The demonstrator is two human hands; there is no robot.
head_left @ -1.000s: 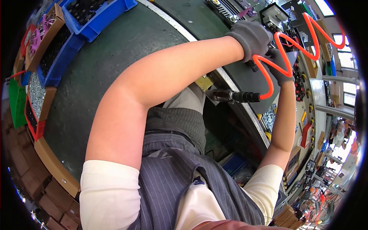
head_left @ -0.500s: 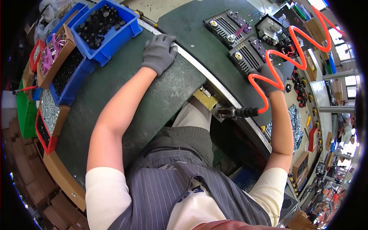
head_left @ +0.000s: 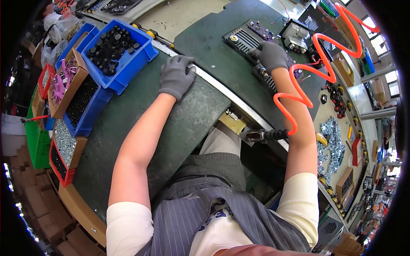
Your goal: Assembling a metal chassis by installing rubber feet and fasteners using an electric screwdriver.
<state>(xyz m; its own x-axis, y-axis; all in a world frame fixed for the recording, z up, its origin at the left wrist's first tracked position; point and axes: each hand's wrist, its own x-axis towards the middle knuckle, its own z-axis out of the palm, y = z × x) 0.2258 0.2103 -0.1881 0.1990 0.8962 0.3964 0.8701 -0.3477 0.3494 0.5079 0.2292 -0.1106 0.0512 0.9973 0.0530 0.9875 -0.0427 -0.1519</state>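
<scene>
My left hand (head_left: 177, 77), in a grey glove, lies palm down on the green tabletop (head_left: 188, 111) at its metal edge strip. Its fingers are extended and it holds nothing. My right hand (head_left: 272, 56), also gloved, is over two black slotted panels, with its fingers curled down between them; whatever they hold is hidden. The farther slotted panel (head_left: 240, 42) has a brass-coloured round fitting, and a purple circuit board (head_left: 260, 30) lies beside it. The nearer slotted panel (head_left: 268, 77) is partly covered by my hand and forearm.
An orange coiled hose (head_left: 305, 96) crosses above my right forearm to a dark air tool (head_left: 260, 135) by the table edge. At left stand a blue bin (head_left: 149, 53) of black knobs, a box of purple parts (head_left: 64, 81) and screw trays (head_left: 66, 138). Silver parts (head_left: 332, 145) lie at right.
My right hand has moved away from me and to the left, from the panels' near right end to between them. My left hand stays at the table edge. The view has shifted slightly.
</scene>
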